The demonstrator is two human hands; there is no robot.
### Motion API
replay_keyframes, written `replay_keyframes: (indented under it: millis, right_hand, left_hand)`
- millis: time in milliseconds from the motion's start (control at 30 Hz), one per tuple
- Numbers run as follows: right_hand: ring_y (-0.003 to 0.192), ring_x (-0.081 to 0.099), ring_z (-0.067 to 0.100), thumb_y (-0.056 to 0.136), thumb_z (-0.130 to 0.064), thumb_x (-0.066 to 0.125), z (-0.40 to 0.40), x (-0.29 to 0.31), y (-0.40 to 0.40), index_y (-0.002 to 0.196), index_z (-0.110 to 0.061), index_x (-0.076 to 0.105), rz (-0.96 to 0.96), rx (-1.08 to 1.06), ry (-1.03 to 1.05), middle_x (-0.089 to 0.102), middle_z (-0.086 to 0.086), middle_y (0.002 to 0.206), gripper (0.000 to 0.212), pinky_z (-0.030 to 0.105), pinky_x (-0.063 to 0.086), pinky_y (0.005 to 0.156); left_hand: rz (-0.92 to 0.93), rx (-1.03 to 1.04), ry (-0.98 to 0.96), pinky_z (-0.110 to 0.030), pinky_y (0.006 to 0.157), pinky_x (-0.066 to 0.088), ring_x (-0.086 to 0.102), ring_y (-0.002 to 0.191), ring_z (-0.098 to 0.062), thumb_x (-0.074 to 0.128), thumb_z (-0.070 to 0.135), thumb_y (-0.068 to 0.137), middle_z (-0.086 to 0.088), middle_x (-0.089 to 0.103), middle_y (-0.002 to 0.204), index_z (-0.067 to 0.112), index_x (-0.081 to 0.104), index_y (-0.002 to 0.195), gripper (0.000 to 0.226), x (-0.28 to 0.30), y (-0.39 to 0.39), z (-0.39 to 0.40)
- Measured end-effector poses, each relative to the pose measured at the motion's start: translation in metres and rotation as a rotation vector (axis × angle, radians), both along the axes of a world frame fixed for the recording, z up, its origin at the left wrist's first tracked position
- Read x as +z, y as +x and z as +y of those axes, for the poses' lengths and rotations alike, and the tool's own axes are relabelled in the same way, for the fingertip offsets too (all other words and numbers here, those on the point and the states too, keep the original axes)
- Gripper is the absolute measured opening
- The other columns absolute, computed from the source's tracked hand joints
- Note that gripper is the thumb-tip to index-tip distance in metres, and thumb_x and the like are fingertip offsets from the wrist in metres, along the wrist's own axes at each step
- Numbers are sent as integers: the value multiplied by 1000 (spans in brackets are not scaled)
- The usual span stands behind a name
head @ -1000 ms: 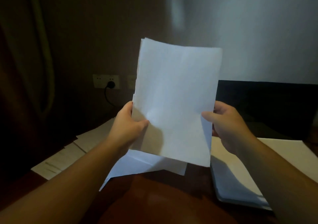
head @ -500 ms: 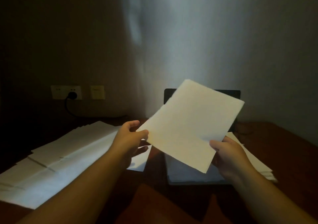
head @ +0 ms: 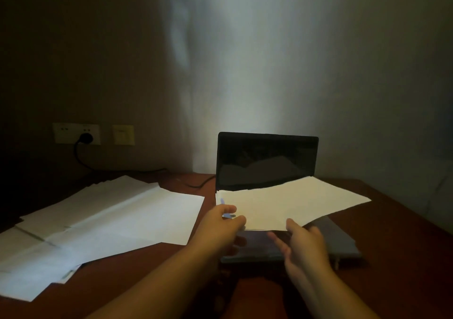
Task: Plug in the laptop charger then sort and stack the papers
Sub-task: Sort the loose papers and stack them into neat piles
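A white sheet (head: 291,203) lies nearly flat over the keyboard of the open laptop (head: 267,161), whose screen is dark. My left hand (head: 224,224) pinches the sheet's near left corner. Just below the sheet's near edge is my right hand (head: 302,244), fingers spread and straight, one fingertip at the paper's edge. Several loose white papers (head: 110,218) lie spread over the left of the desk. A black charger plug (head: 84,138) sits in the wall socket (head: 63,133), and its cable (head: 196,185) runs along the desk to the laptop.
The brown wooden desk (head: 402,220) stands against a dim wall. A second pale wall plate (head: 123,134) is right of the socket. The laptop's base (head: 345,248) juts out beneath the sheet on the right.
The sheet went from upright in front of me down to nearly flat over the laptop. My right hand has let go of its edge and opened. The view shifted right.
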State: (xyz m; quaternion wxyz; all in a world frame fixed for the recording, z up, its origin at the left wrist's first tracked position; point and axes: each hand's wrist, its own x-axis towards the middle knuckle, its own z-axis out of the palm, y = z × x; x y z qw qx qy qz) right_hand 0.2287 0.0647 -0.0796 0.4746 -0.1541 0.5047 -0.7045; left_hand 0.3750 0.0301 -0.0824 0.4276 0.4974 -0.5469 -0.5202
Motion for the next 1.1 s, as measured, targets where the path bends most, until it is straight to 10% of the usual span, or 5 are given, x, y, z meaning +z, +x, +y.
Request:
replay_keyframes:
  millis: [167,433,600,867,1100]
  right_hand:
    - [80,62,29,98,-14,58,-1,2,15,154,-22,23,-7,3,51,46,17,143,66,39,60,61]
    - [82,68,30,101,-28,54,7,1,22,108,-9,49,56,138,127,61,16,97,22,33,55,56]
    - [79,64,29,101,-34,51,30,8,42,85,-11,54,4,252,199,64,20,95,28,30,52,57]
    - [71,74,32,101,-40,49,43,13,79,91,-24,54,116,442,150,64,7,102,19,34,57,62]
    - [72,75,27,102,-36,48,23,19,121,136,-38,42,325,501,36,44,0,142,34,31,56,54]
  left_hand:
    - [-269,-24,-86,-23,68,60,71,82,-13,65,34,95,10,55,106,25,50,138,47,-5,5,-6]
    - [-442,20,-214,-26,85,59,66,101,-16,64,33,96,1,51,145,24,47,144,52,-16,11,-20]
    - [-468,27,-249,-4,57,39,53,97,-7,67,34,94,4,57,135,28,58,129,37,-20,18,-26]
    - [-757,143,-274,-29,91,54,60,108,-14,58,62,90,6,57,137,34,45,138,58,-18,49,-25]
    - [-822,333,-288,-30,84,59,61,111,-19,63,54,89,5,46,147,39,39,143,62,-10,115,-28]
